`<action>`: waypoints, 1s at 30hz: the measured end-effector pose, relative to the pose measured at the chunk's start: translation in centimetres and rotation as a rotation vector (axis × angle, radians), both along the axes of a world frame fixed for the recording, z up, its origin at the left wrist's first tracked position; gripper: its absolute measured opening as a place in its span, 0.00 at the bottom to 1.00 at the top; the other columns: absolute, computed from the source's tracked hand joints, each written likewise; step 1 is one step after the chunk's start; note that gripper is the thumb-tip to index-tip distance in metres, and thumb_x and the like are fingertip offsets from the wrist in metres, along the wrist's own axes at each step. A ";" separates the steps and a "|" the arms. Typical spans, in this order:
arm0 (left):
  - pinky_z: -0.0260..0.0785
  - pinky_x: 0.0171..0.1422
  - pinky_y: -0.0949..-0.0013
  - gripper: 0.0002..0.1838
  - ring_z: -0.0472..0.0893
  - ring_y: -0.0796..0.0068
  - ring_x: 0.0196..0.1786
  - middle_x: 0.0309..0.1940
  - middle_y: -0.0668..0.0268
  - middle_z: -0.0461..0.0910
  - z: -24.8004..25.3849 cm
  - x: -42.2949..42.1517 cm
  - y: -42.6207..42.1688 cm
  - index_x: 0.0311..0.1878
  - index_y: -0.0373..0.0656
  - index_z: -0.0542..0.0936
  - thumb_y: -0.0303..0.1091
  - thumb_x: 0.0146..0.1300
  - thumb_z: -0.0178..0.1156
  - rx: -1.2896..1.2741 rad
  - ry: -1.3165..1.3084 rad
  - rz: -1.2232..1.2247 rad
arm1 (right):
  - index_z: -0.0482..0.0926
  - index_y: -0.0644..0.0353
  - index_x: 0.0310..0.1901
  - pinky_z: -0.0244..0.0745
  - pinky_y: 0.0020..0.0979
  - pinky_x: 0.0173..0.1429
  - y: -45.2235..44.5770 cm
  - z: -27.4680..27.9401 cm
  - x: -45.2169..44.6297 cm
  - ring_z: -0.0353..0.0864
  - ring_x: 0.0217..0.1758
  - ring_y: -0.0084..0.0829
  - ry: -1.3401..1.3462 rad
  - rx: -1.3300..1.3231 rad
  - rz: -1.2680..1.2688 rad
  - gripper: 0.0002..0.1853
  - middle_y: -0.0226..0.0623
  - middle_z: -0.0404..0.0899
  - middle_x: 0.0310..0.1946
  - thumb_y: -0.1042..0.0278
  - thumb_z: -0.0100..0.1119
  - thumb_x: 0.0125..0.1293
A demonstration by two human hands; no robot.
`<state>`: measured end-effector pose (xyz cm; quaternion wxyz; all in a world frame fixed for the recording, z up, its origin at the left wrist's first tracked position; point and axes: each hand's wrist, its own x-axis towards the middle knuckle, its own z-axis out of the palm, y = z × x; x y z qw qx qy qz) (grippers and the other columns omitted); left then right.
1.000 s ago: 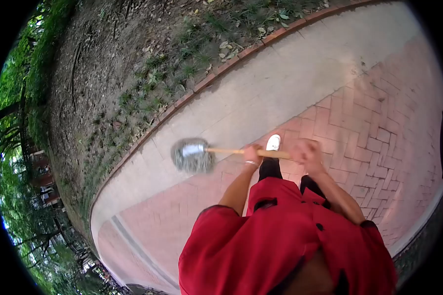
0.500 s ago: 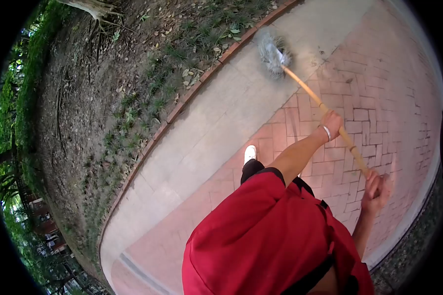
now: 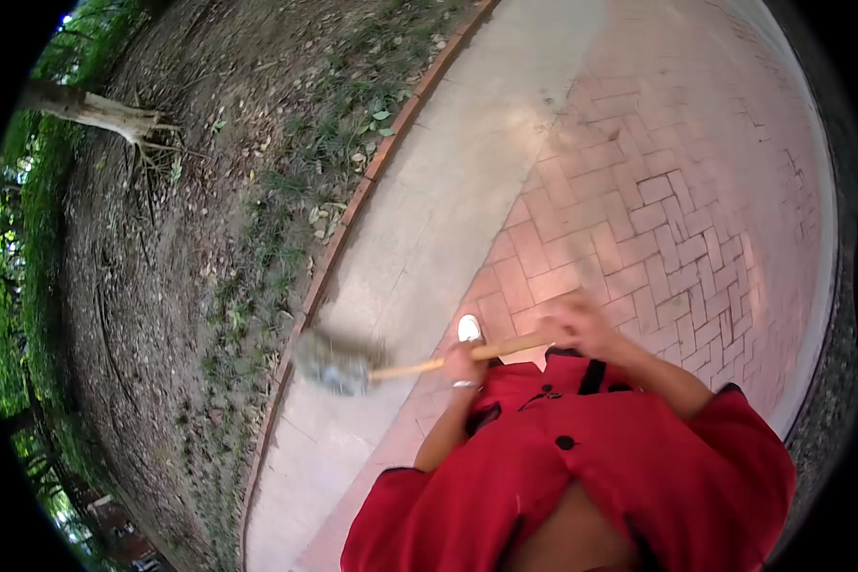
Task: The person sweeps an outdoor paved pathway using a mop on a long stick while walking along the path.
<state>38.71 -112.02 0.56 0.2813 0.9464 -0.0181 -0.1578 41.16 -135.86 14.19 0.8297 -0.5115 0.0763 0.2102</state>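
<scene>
A mop with a wooden handle (image 3: pixel 408 369) lies across the front of my body, its grey stringy head (image 3: pixel 334 364) to the left over the pale paving by the brick edging. My left hand (image 3: pixel 463 365), with a white band at the wrist, is wrapped round the middle of the handle. Near the handle's right end, my right hand (image 3: pixel 579 324) is closed on it, slightly blurred by motion. The mop head is blurred too. Below the hands is my red top (image 3: pixel 582 458) with black buttons.
A white shoe (image 3: pixel 469 328) stands on the path. Red herringbone brick paving (image 3: pixel 639 200) spreads to the right of a pale concrete strip (image 3: pixel 429 191). Brick edging (image 3: pixel 360 195) borders soil with grass and leaves. A tree trunk (image 3: pixel 100 110) is at the upper left.
The mop head has swung from the upper middle down to the left. Both hands have moved left and lower, still on the handle. The view has shifted along the path, showing more tree trunk.
</scene>
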 end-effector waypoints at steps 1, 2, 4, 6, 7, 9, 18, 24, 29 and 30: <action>0.70 0.37 0.57 0.07 0.79 0.56 0.32 0.24 0.57 0.79 -2.0 -1.5 2.7 0.28 0.48 0.82 0.38 0.47 0.61 0.021 0.048 0.061 | 0.67 0.60 0.17 0.57 0.23 0.19 3.1 -0.8 1.1 0.62 0.15 0.19 -0.028 -0.138 0.055 0.15 0.27 0.62 0.10 0.71 0.48 0.61; 0.70 0.37 0.55 0.08 0.79 0.55 0.32 0.25 0.56 0.79 -4.8 -2.9 5.4 0.29 0.47 0.82 0.39 0.49 0.60 0.045 0.096 0.123 | 0.66 0.59 0.15 0.55 0.22 0.17 5.9 -2.2 1.7 0.62 0.15 0.17 0.014 -0.199 0.103 0.17 0.27 0.64 0.10 0.69 0.49 0.62; 0.70 0.38 0.53 0.12 0.79 0.52 0.33 0.27 0.54 0.80 -6.3 -4.1 8.5 0.30 0.46 0.82 0.44 0.51 0.58 0.112 0.215 0.167 | 0.66 0.58 0.15 0.58 0.22 0.21 10.7 -4.0 2.0 0.61 0.16 0.15 0.140 0.004 0.142 0.16 0.25 0.64 0.13 0.71 0.48 0.62; 0.70 0.38 0.54 0.13 0.79 0.52 0.33 0.27 0.54 0.80 -7.4 -4.2 8.6 0.31 0.46 0.82 0.45 0.52 0.58 0.107 0.240 0.111 | 0.65 0.58 0.14 0.58 0.22 0.21 10.8 -4.8 1.9 0.61 0.17 0.15 0.066 -0.106 0.114 0.16 0.24 0.64 0.13 0.72 0.49 0.60; 0.70 0.39 0.54 0.14 0.80 0.52 0.33 0.27 0.54 0.80 -7.5 -4.3 8.3 0.31 0.45 0.82 0.46 0.52 0.58 0.101 0.266 0.062 | 0.64 0.58 0.14 0.57 0.22 0.22 11.0 -4.8 1.6 0.61 0.18 0.14 -0.008 -0.218 0.093 0.15 0.23 0.64 0.14 0.73 0.50 0.59; 0.70 0.39 0.57 0.11 0.80 0.53 0.33 0.26 0.54 0.80 -7.6 -2.6 4.3 0.34 0.48 0.82 0.42 0.54 0.56 0.013 0.378 0.003 | 0.64 0.58 0.15 0.55 0.23 0.20 6.7 -3.0 1.7 0.60 0.18 0.15 -0.003 -0.292 -0.070 0.13 0.22 0.62 0.13 0.74 0.52 0.55; 0.67 0.39 0.56 0.04 0.75 0.54 0.32 0.22 0.59 0.76 0.6 2.7 -26.9 0.20 0.46 0.75 0.28 0.37 0.59 -0.478 -0.055 -0.697 | 0.52 0.49 0.09 0.56 0.27 0.29 -15.1 12.0 -9.4 0.48 0.11 0.21 0.005 -0.307 -0.999 0.27 0.24 0.49 0.04 0.60 0.43 0.66; 0.66 0.40 0.59 0.04 0.75 0.57 0.32 0.20 0.60 0.75 -0.1 9.0 -37.5 0.16 0.46 0.73 0.27 0.37 0.59 -0.567 -0.351 -0.714 | 0.54 0.52 0.13 0.56 0.28 0.30 -18.9 9.2 -8.4 0.51 0.11 0.20 -0.406 -0.471 -0.857 0.23 0.24 0.51 0.04 0.61 0.40 0.68; 0.66 0.38 0.60 0.05 0.74 0.57 0.30 0.20 0.61 0.74 4.0 11.9 -35.4 0.17 0.47 0.73 0.28 0.36 0.60 -0.637 -0.467 -0.609 | 0.53 0.51 0.14 0.56 0.28 0.27 -20.5 11.0 -7.0 0.51 0.10 0.19 -0.559 -0.384 -0.630 0.22 0.24 0.52 0.04 0.62 0.39 0.68; 0.66 0.38 0.60 0.05 0.74 0.57 0.30 0.20 0.61 0.74 4.6 11.5 -34.7 0.17 0.47 0.73 0.28 0.36 0.60 -0.625 -0.481 -0.606 | 0.54 0.51 0.14 0.55 0.27 0.25 -21.5 11.3 -6.9 0.51 0.10 0.18 -0.563 -0.306 -0.592 0.22 0.24 0.52 0.04 0.62 0.39 0.68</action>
